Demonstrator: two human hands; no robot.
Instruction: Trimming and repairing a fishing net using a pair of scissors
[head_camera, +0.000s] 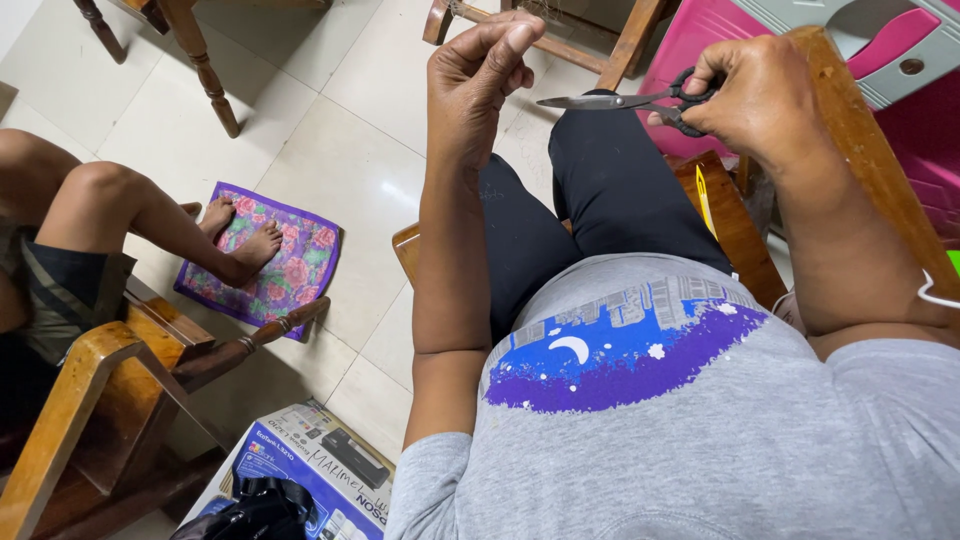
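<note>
The left hand (478, 80) is raised with fingertips pinched shut on something too fine to make out, and just right of it the right hand (765, 95) grips black-handled scissors (625, 100), blade tips aimed toward those fingers, so a slip could nick them.

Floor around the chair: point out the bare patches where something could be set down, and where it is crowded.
Bare tile lies between the floral cloth, the chair legs above and the person's knee. Crowded: the cloth holds another person's feet; a printed box fills the lower floor. The right hand holds scissors; the left hand is pinched.
</note>
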